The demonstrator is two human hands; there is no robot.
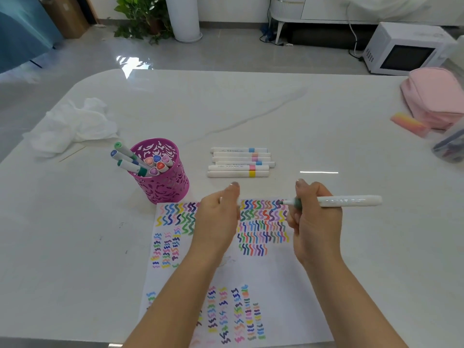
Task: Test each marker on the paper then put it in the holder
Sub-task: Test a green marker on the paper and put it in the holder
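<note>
- White squiggle-covered paper sheet [276, 272] lies nearest, under both hands.
- Magenta perforated holder [163, 189], on the left, already carries markers [155, 163].
- Left hand [216, 219] hovers edge-on; its finger state cannot be told.
- Right hand [313, 222] grips uncapped green-tipped white marker [349, 200] over the paper's top edge: probably the testing step; next needs a bare spot.

R hand [313, 222] grips marker [349, 200], tip at paper [276, 277] far edge; L hand [216, 217] alongside.

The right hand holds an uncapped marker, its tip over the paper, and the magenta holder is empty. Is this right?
Not quite. In the head view the magenta holder is not empty: several capped markers stand in it. The rest is correct: the right hand holds an uncapped marker, its tip over the paper.
</note>
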